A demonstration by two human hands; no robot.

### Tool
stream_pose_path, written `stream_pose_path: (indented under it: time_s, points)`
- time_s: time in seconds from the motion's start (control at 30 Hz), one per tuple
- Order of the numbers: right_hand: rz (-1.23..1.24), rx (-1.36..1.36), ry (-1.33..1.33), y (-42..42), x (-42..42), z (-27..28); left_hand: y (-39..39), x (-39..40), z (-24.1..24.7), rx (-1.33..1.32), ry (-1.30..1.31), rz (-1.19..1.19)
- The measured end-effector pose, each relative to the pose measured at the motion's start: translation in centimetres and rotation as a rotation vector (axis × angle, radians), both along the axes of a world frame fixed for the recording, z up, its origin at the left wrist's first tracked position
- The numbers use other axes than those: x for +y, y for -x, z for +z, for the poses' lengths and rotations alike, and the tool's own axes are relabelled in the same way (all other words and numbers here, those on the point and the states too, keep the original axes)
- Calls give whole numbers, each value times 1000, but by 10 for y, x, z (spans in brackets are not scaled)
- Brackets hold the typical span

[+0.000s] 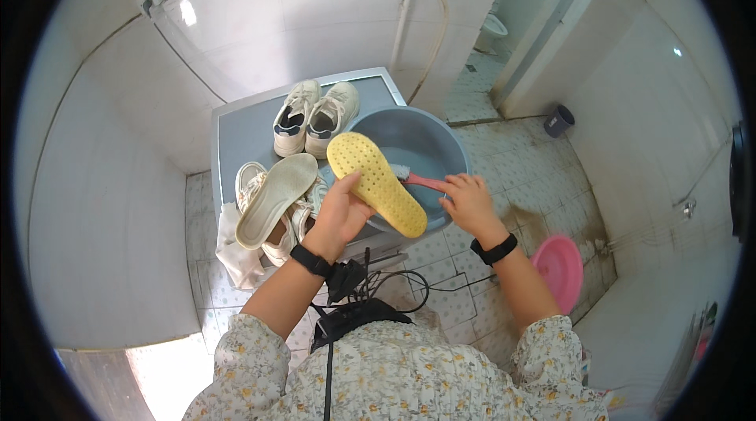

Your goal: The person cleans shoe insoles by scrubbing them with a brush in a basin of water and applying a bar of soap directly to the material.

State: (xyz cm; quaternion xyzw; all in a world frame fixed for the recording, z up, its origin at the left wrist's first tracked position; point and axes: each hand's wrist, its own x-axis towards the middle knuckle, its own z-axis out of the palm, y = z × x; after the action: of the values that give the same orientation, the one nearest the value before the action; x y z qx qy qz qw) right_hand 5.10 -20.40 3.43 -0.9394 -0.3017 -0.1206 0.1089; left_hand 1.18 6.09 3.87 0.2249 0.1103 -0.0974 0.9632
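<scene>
My left hand (341,214) grips a yellow perforated shoe insole (378,184) by its near edge, thumb on top. The insole is tilted above the rim of a grey-blue plastic basin (434,125). In my right hand (469,202) is the pink handle of a scrubbing brush (422,181). Its pale bristles (400,172) sit at the insole's right edge and are partly hidden; I cannot tell whether they touch it. A second, off-white insole (277,199) lies across a pair of white sneakers (251,179) left of my left hand.
Another pair of white sneakers (316,117) stands behind on the grey appliance top (248,125). A white cloth (233,244) hangs at its left front edge. Black cables (407,282) loop before my body. A pink basin (558,273) and small dark bin (559,121) are on the tiled floor.
</scene>
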Motion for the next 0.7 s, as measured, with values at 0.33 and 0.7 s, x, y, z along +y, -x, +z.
stream_pose_path:
  time_s: [0.33, 0.7]
  points:
    - [216, 25, 34, -57, -21, 5, 14, -20, 4, 13, -34, 315]
    - [310, 63, 189, -103, -42, 3, -18, -84, -15, 81, -72, 475]
